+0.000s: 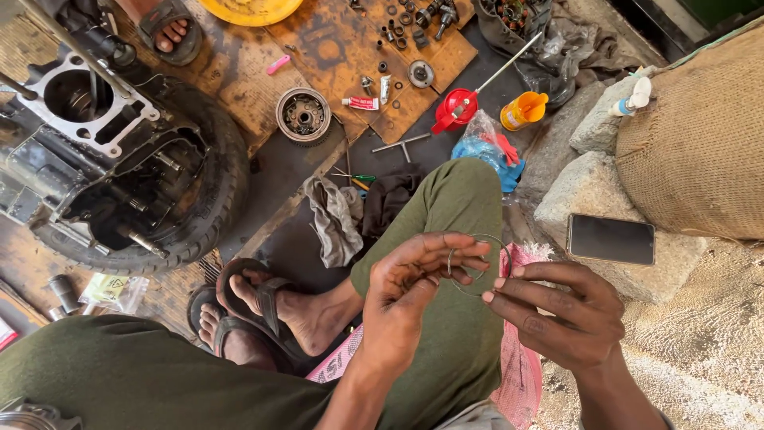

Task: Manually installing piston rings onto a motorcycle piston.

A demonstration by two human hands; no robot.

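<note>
My left hand (410, 291) and my right hand (561, 314) are raised over my right knee and together pinch a thin metal ring (479, 266) between their fingertips. The ring is a slim grey hoop, about palm-wide, held nearly flat. I sit with olive trousers (458, 239) and sandalled feet (270, 306) on the ground. An opened engine block (95, 127) rests on a black tyre (211, 199) at the left, well away from both hands.
A round clutch part (303, 115), a small tube (360, 103), loose bolts and washers lie on a wooden board (334, 48). A red funnel (455, 109), orange cup (522, 111), grey rag (337, 219), a phone (610, 238) on a stone, and a burlap sack (700, 135) are nearby. Another person's sandalled foot (169, 28) is at the top.
</note>
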